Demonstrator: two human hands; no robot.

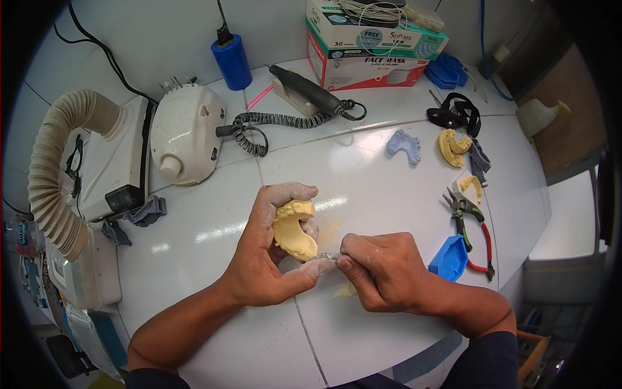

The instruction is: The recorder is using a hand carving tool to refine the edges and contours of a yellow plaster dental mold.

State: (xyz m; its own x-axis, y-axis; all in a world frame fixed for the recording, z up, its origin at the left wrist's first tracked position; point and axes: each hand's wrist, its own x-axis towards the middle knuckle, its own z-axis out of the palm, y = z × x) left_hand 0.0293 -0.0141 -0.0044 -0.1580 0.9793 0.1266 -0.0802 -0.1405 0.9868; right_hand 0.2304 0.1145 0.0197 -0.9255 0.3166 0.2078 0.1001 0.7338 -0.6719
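Note:
A yellow horseshoe-shaped dental cast (297, 244) is gripped upright in my left hand (264, 256), the fingers wrapped behind it and the thumb along its lower edge. In my right hand (385, 267) is a thin metal carving tool (328, 255), pinched between thumb and fingers. Its tip meets the cast's lower end beside my left thumb; the rest of the tool is hidden in my fist. White dust coats my fingertips. Yellow crumbs (330, 228) lie on the table behind the cast, with more shavings (345, 290) under my right hand.
To the right lie pliers (461, 209), a blue tray (449, 258), another yellow cast (453, 148) and a blue-grey cast (404, 146). At the back are a rotary handpiece (304, 89), a white control unit (186, 133) and stacked mask boxes (369, 68). A ribbed hose (48, 175) arches at left.

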